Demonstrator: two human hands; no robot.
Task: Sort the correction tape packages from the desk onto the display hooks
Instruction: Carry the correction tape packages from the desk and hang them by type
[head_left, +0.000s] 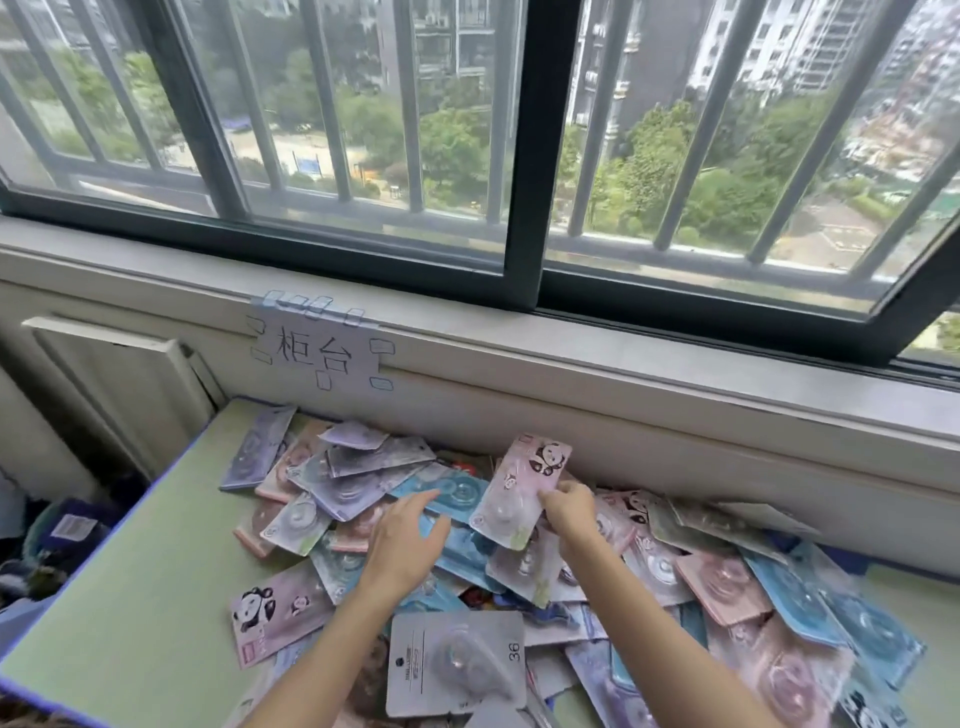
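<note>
A heap of correction tape packages in pink, blue, purple and grey covers the green desk under the window. My right hand pinches a pink panda package by its lower right edge and holds it tilted above the heap. My left hand hovers over blue packages in the middle of the pile, fingers spread and relaxed, holding nothing. A grey package marked 36 lies near my forearms. No display hooks are in view.
A white wall and sill run behind the desk, with a taped paper sign on them. A barred window is above. A white radiator stands at the left, with clutter on the floor beside the desk.
</note>
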